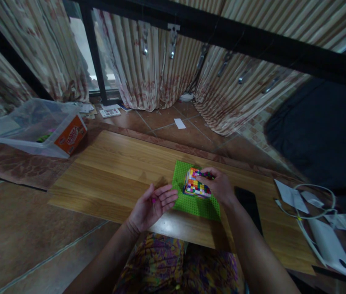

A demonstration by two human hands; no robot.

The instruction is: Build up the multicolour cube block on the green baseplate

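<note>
A block built from small multicoloured toy bricks stands on a green studded baseplate on the wooden table. My right hand is at the block's right side, thumb across its top and fingers curled at the far edge. Those fingers partly hide the block's right end, and any loose piece between them cannot be made out. To the left of the block, my left hand lies palm up with its fingers stretched out. A tiny pink brick rests loose on that palm.
A clear plastic bin with an orange label stands beyond the table's left end. Right of the baseplate lies a dark flat device. White cables, papers and a white device are at the right. Curtains hang behind.
</note>
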